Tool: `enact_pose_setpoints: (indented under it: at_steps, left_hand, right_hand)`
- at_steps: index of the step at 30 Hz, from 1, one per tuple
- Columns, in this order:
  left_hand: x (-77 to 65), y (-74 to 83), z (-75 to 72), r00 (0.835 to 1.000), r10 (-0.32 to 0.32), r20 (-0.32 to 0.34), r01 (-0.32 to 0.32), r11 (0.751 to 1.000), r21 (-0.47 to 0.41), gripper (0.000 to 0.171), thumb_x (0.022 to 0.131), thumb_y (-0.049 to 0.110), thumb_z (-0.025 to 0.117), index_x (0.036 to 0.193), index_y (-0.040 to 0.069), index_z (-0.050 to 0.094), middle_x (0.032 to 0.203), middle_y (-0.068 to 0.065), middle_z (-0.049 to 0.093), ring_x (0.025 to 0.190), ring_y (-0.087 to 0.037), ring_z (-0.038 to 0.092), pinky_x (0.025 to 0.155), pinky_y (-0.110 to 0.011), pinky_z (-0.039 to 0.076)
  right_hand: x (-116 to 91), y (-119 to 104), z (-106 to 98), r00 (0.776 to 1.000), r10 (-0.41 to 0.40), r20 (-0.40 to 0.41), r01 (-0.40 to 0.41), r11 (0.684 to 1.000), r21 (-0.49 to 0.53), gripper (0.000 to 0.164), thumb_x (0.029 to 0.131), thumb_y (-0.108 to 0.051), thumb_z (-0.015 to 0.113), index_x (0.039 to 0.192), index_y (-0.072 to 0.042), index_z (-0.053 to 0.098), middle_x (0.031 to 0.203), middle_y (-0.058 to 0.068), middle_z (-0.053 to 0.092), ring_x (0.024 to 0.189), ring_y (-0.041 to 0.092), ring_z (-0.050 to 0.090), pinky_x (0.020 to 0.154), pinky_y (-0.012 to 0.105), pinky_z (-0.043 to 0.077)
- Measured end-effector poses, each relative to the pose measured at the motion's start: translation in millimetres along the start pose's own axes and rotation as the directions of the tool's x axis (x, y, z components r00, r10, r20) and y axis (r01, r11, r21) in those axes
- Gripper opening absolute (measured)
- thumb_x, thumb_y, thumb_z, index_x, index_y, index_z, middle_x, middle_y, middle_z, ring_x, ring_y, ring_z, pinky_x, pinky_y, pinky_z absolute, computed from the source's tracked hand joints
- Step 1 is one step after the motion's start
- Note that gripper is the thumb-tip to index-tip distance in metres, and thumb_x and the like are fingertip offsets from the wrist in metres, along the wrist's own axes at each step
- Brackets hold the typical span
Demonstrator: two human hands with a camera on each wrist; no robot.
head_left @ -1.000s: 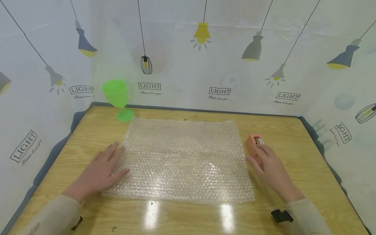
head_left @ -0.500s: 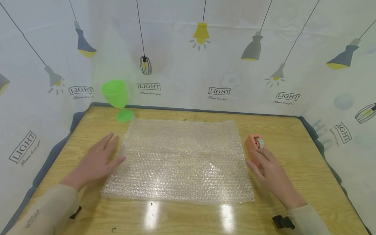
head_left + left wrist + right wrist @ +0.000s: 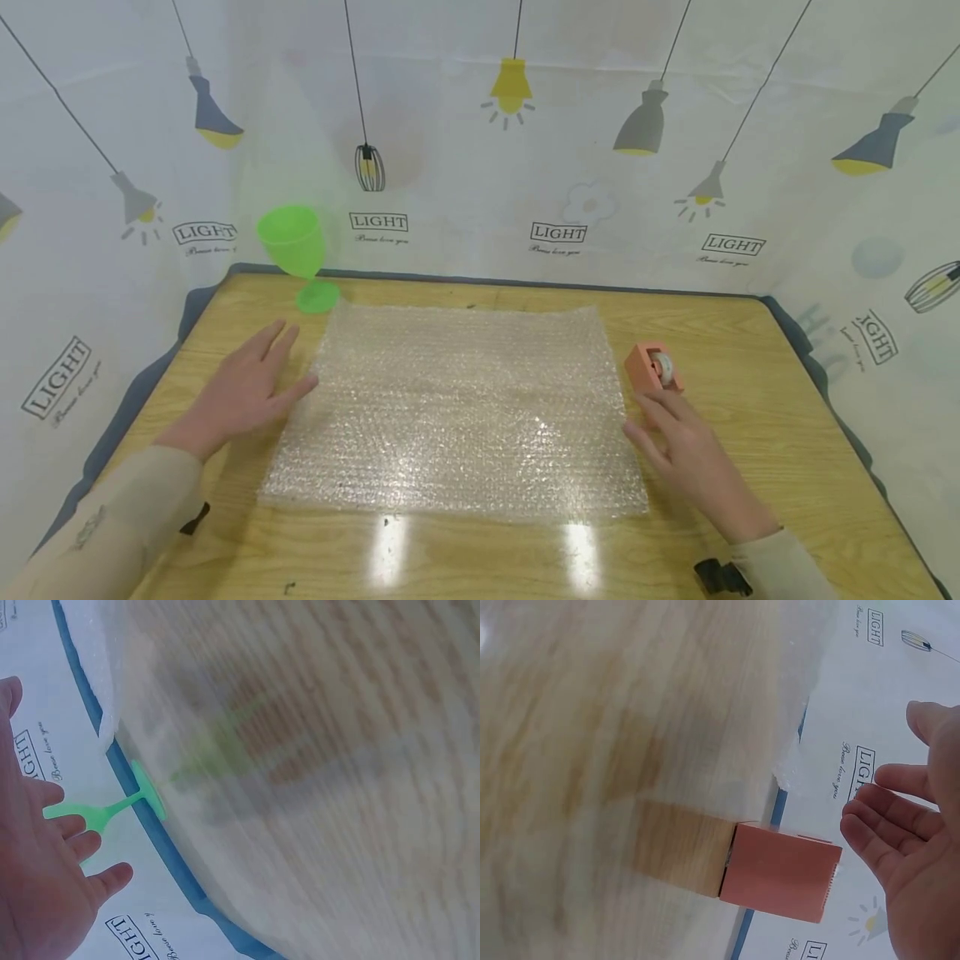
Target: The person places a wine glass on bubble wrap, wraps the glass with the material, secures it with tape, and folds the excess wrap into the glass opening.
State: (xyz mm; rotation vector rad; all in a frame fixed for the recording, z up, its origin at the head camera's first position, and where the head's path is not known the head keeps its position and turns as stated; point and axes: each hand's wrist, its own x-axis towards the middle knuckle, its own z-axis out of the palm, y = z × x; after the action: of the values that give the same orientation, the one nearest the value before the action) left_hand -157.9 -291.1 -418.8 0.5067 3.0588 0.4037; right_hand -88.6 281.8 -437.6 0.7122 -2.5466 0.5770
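Note:
A clear sheet of bubble wrap [image 3: 457, 408] lies flat on the wooden table. Left of it, my left hand [image 3: 232, 392] hovers with fingers extended, its thumb near the sheet's left edge. Behind that hand, a green plastic goblet [image 3: 294, 237] stands upright at the back left; the left wrist view shows the goblet's foot [image 3: 148, 791] past my fingers. On the right side, a coral tape dispenser [image 3: 645, 367] with a roll of tape stands beside the sheet. My right hand [image 3: 697, 458] is just in front of the dispenser, fingers loosely bent and holding nothing in the right wrist view.
The wooden table [image 3: 480, 558] reflects bright light near its front. A white cloth [image 3: 450, 125] printed with lamps surrounds the back and sides. Blue edging [image 3: 525, 283] runs along the table's rear border.
My left hand has moved away from me and lifted slightly off the sheet's left edge. My right hand has drawn back from the tape dispenser, uncovering its roll.

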Motion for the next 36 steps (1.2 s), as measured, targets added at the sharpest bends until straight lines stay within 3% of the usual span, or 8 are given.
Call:
enact_pose_setpoints:
  at_steps: [4, 9, 15, 25, 32, 36]
  left_hand:
    - [5.7, 1.6, -6.2, 1.0, -0.006, 0.0, 0.006, 1.0, 0.014, 0.088, 0.105, 0.055, 0.049, 0.161, -0.006, 0.019, 0.164, -0.036, 0.016, 0.147, -0.057, 0.022, 0.117, -0.072, 0.024]
    - [13.7, 0.5, -12.1, 1.0, -0.011, -0.014, 0.012, 0.999, 0.035, 0.09, 0.105, 0.056, 0.047, 0.161, -0.006, 0.016, 0.164, -0.036, 0.015, 0.147, -0.058, 0.022, 0.117, -0.072, 0.024]
    - [21.4, 0.6, -20.7, 0.999, -0.049, -0.001, 0.049, 0.999, 0.01, 0.093, 0.105, 0.059, 0.043, 0.163, -0.004, 0.007, 0.165, -0.036, 0.01, 0.149, -0.057, 0.018, 0.119, -0.071, 0.02]
    - [41.0, -4.9, -34.9, 0.995, -0.098, -0.018, 0.098, 0.995, 0.014, 0.098, 0.105, 0.061, 0.041, 0.158, -0.014, 0.008, 0.16, -0.043, 0.012, 0.146, -0.061, 0.017, 0.119, -0.07, 0.019]
    - [51.4, -3.7, -47.8, 0.994, -0.074, -0.081, 0.078, 0.996, 0.043, 0.098, 0.105, 0.058, 0.043, 0.157, -0.016, 0.006, 0.159, -0.044, 0.017, 0.143, -0.062, 0.024, 0.118, -0.069, 0.024]
    - [59.6, -3.3, -53.8, 0.991, -0.098, -0.092, 0.1, 0.995, 0.018, 0.1, 0.104, 0.06, 0.044, 0.156, -0.018, 0.008, 0.154, -0.045, 0.024, 0.137, -0.061, 0.031, 0.113, -0.071, 0.029]
  right_hand:
    - [-3.5, -1.8, 2.2, 1.0, 0.007, 0.026, -0.007, 1.0, 0.001, 0.045, 0.1, -0.024, 0.07, 0.128, 0.009, 0.064, 0.125, 0.023, 0.064, 0.113, 0.042, 0.061, 0.09, 0.062, 0.055]
    - [-7.3, -1.5, 7.0, 0.998, -0.002, 0.057, 0.001, 1.0, 0.006, 0.044, 0.099, -0.023, 0.071, 0.129, 0.008, 0.064, 0.125, 0.021, 0.063, 0.112, 0.037, 0.062, 0.087, 0.057, 0.058]
    - [-11.6, -3.6, 10.9, 0.992, 0.04, 0.119, -0.043, 0.999, 0.023, 0.044, 0.094, -0.016, 0.075, 0.13, 0.006, 0.064, 0.128, 0.024, 0.063, 0.117, 0.043, 0.061, 0.091, 0.062, 0.056]
    - [-16.2, -6.2, 16.1, 0.986, 0.009, 0.165, -0.012, 1.0, 0.012, 0.044, 0.09, -0.017, 0.08, 0.127, 0.004, 0.067, 0.127, 0.019, 0.063, 0.114, 0.036, 0.063, 0.092, 0.055, 0.057]
    - [-17.2, -5.1, 15.3, 0.976, -0.025, 0.215, 0.027, 1.0, -0.007, 0.045, 0.088, -0.019, 0.081, 0.125, 0.003, 0.069, 0.128, 0.018, 0.063, 0.113, 0.034, 0.064, 0.091, 0.052, 0.058]
    - [-16.7, -6.0, 12.6, 0.966, -0.027, 0.256, 0.031, 0.999, -0.011, 0.05, 0.088, -0.023, 0.083, 0.128, 0.003, 0.067, 0.129, 0.018, 0.062, 0.115, 0.033, 0.064, 0.091, 0.052, 0.058]
